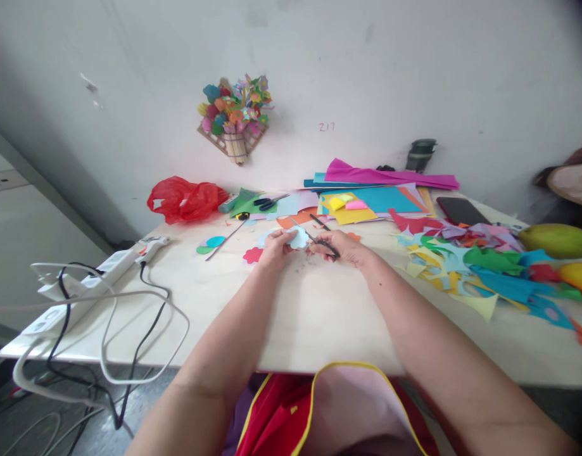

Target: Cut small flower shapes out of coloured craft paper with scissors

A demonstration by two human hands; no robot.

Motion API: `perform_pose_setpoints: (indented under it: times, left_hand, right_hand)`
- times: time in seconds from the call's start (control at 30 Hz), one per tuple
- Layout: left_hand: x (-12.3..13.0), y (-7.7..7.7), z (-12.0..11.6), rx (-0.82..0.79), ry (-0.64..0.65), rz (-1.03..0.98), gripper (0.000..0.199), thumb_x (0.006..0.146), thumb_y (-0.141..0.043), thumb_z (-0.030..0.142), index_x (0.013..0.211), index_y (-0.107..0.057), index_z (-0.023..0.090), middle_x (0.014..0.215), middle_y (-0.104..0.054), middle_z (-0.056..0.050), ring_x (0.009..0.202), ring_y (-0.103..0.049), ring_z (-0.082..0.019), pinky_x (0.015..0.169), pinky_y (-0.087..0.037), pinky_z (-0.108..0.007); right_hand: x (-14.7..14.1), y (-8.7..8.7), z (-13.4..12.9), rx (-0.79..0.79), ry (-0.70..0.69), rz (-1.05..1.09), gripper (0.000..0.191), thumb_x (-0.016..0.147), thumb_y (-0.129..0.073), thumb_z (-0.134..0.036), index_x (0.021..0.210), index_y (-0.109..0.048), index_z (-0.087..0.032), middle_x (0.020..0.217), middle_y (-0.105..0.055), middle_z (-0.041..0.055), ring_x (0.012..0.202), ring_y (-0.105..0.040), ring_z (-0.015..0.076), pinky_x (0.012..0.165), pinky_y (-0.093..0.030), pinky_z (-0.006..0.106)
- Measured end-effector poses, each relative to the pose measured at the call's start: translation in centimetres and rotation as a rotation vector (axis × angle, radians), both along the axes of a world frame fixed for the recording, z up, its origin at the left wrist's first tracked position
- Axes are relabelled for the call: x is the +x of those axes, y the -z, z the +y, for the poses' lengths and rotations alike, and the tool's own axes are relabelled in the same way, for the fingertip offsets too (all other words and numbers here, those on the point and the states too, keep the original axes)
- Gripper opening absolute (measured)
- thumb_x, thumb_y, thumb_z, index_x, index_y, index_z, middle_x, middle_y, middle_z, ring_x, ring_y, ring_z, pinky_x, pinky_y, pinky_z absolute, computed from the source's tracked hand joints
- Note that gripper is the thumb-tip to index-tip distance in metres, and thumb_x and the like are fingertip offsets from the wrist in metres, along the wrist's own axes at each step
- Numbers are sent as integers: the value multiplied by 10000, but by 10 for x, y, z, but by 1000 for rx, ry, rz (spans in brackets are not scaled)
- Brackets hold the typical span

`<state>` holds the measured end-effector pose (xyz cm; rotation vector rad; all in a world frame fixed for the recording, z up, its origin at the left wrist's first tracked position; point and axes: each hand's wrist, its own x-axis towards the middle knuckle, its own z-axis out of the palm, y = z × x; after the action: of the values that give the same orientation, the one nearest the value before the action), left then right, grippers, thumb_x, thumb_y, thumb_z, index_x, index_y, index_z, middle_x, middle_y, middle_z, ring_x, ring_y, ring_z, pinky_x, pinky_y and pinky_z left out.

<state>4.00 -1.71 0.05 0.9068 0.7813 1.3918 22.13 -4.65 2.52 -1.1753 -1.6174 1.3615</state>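
Over the middle of the table, my left hand [276, 247] pinches a light blue paper cutout [299, 238] with a scalloped edge. A pair of dark-handled scissors [329, 249] is gripped in my right hand [341, 244], its blades pointing left against the paper's edge. Just left of my left hand lies a red paper flower [253, 255]. Close behind my right hand are an orange paper piece [353, 236] and a dark pen-like stick [319, 221]. Part of the light blue paper is hidden by my left fingers.
Colourful paper scraps [461, 259] heap at right, beside a phone [461, 211] and a yellow-green fruit [555, 240]. Coloured sheets [395, 199] and a second pair of scissors [266, 204] lie at the back. A red plastic bag [183, 199] and a power strip [86, 288] with cables sit left.
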Motion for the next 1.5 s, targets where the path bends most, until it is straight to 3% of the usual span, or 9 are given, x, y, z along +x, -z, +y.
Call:
perform_pose_setpoints:
  times: [0.53, 0.7, 0.87, 0.93, 1.03, 1.23, 1.37, 1.5]
  left_hand:
    - [0, -2, -2, 15, -57, 10, 396, 460, -911, 275, 558, -546, 157, 522, -580, 7, 481, -549, -114, 495, -411, -242]
    - [-1, 1, 0, 66, -69, 128, 412, 486, -910, 350, 563, -554, 157, 493, -549, 20, 456, -507, -95, 476, -360, -230]
    - [-1, 0, -1, 63, -84, 201, 448, 461, -923, 410, 580, -577, 152, 517, -585, 8, 484, -532, -105, 496, -390, -232]
    - [0, 0, -1, 60, -66, 226, 456, 459, -926, 430, 592, -590, 153, 544, -618, -4, 506, -559, -118, 513, -416, -239]
    - [1, 0, 0, 53, -64, 265, 446, 465, -927, 437, 611, -615, 153, 560, -639, -12, 520, -575, -126, 526, -430, -243]
    - [3, 4, 2, 70, -42, 272, 453, 434, -935, 438, 668, -680, 145, 598, -666, -20, 540, -587, -128, 547, -444, -247]
    - [4, 4, 1, 80, -22, 291, 420, 483, -926, 415, 718, -705, 145, 620, -673, -19, 553, -592, -133, 548, -442, -251]
    - [3, 5, 1, 101, 5, 303, 446, 510, -920, 397, 821, -732, 138, 654, -690, -19, 557, -596, -128, 535, -430, -243]
  right_hand:
    - [-1, -3, -3, -12, 24, -22, 207, 736, -779, -277, 655, -621, -171, 439, -515, -49, 360, -402, 52, 341, -309, 163]
    - [1, 11, 10, 0, 173, -54, 188, 695, -833, -269, 709, -672, -174, 473, -534, -32, 391, -463, 86, 353, -358, 193]
    - [5, 13, 14, 207, 282, -532, 278, 667, -851, -423, 831, -781, -210, 531, -606, -7, 487, -577, 155, 485, -449, 258]
    - [4, 8, 10, 300, 340, -730, 389, 648, -862, -441, 957, -797, -214, 714, -721, 43, 671, -679, 210, 592, -490, 275]
    - [1, -1, 2, 365, 362, -891, 486, 695, -830, -422, 1130, -767, -214, 975, -773, 90, 906, -713, 253, 702, -501, 281]
    - [-2, -7, -5, 392, 278, -1034, 210, 783, -731, -345, 939, -810, -229, 1033, -770, 104, 998, -694, 271, 747, -481, 294]
    - [1, -4, 0, 427, 306, -897, 140, 807, -699, -309, 851, -801, -224, 988, -768, 84, 940, -686, 248, 716, -467, 288]
    - [1, -1, 6, 343, 350, -413, 278, 870, -631, -375, 724, -742, -166, 762, -723, 64, 680, -634, 172, 625, -462, 264]
